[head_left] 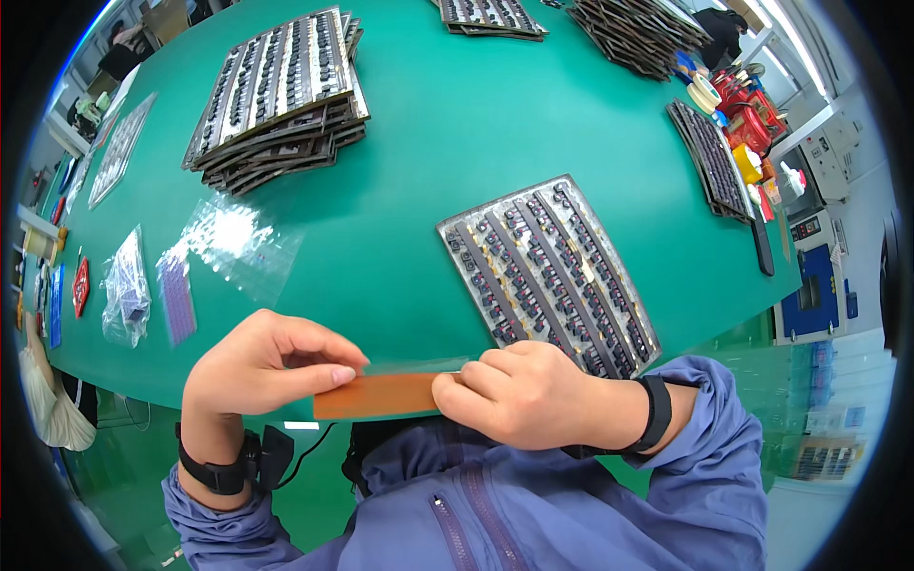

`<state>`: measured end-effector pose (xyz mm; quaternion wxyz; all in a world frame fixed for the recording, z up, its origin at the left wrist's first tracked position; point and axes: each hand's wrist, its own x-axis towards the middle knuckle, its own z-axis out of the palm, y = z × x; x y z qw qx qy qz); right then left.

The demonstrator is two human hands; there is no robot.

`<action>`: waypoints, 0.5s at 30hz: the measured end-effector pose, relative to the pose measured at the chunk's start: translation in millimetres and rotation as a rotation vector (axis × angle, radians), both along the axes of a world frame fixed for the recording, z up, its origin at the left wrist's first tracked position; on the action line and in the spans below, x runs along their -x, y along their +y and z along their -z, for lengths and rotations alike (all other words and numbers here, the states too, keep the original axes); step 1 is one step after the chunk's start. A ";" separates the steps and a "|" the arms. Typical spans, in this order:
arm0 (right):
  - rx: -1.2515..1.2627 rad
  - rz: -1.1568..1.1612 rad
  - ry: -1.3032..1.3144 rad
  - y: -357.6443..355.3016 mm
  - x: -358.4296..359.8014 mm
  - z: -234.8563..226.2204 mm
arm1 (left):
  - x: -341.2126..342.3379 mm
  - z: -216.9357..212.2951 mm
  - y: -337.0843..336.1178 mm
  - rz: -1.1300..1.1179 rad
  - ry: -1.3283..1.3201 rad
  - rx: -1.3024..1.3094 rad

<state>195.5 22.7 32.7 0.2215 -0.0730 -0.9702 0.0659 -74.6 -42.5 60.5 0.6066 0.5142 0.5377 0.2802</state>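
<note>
Between my two hands, close to my body, is a flat orange-brown strip (381,395) with a thin clear edge along its far side. My right hand (519,390) has its fingers curled in over the strip's right end. At the far left corner of the strip, my left hand (262,366) has thumb and forefinger brought together in a pinch; the exact contact is partly hidden. Just beyond my right hand, a metal tray (547,271) with rows of small black parts lies tilted on the green table (400,228), its near edge partly behind that hand.
A tall uneven stack of similar trays (276,86) stands far left, with another stack (638,33) far right. Clear plastic bags (238,243) and a purple sheet (177,295) lie left. A dark tray stack (709,157), tape rolls (705,93) and red containers (752,124) line the right edge.
</note>
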 end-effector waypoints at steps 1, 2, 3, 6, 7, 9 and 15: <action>-0.038 -0.020 -0.003 1.5 -1.6 -0.7 | 0.1 1.8 4.9 0.060 0.073 -0.027; -0.076 -0.041 -0.006 2.9 -2.9 -1.1 | 0.2 3.4 8.6 0.120 0.147 -0.053; -0.102 -0.069 -0.008 4.3 -3.9 0.3 | -3.4 4.7 11.0 0.075 0.158 -0.039; -0.042 -0.178 0.041 6.9 -6.4 2.7 | -8.0 8.0 24.5 0.046 0.339 -0.126; -0.018 -0.206 0.076 5.6 -5.9 1.0 | -7.9 9.7 29.7 0.045 0.337 -0.127; 0.098 -0.297 0.126 8.7 -5.3 -3.6 | -6.7 14.3 42.1 0.036 0.406 -0.157; 0.609 0.005 0.197 55.7 -1.7 -30.8 | 3.3 23.9 56.8 -0.034 0.871 -0.472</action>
